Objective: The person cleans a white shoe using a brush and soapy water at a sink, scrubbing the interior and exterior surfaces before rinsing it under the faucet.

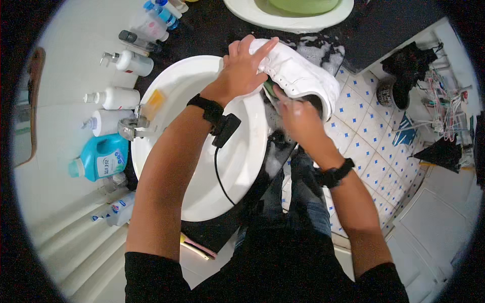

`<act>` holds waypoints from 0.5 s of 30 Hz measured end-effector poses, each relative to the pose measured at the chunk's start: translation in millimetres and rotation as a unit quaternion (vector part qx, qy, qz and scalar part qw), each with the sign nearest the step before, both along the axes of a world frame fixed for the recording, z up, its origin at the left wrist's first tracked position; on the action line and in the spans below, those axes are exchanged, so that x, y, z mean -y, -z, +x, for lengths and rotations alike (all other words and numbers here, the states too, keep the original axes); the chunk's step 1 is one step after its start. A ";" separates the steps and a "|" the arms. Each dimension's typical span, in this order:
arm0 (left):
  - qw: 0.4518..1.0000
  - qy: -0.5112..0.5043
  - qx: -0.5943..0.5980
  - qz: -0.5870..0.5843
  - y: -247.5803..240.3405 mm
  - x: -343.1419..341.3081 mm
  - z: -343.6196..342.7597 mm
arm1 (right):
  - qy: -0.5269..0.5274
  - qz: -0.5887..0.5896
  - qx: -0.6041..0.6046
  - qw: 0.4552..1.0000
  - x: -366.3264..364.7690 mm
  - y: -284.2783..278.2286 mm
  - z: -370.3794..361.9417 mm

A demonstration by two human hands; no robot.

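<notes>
A pale wall (60, 81) rises left of a black counter (207, 30), and a white floor (361, 134) dotted with small blue squares spreads to the right.

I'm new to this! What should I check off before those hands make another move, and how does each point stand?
1. Left hand on the white shoe: ok, at the end away from its opening.
2. Right hand grip: cannot tell; it is blurred, with something green showing beside its fingers.
3. Shoe resting steadily: cannot tell; its underside is hidden.
4. Black counter free of suds: not ok; foam lies beside the shoe.
5. Black cable clear of the sink: cannot tell; it crosses the sink in this view, but contact is unclear.
</notes>
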State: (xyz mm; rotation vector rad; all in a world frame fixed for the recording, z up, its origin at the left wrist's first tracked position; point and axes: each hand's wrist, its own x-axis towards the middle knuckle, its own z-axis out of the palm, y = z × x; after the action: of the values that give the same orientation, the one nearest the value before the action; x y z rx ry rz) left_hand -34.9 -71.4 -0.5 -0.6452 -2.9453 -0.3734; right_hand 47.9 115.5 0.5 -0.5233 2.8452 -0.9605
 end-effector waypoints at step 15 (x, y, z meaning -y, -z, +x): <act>0.999 -0.036 0.026 -0.004 -1.4 4.5 8.2 | -0.025 0.040 0.051 0.998 -21.4 -1.0 27.2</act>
State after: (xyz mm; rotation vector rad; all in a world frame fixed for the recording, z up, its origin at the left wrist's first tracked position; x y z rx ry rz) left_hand -26.8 -75.9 0.9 -0.5356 -3.0105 -0.3767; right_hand 75.1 136.9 1.5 -0.5195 2.7517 -0.8371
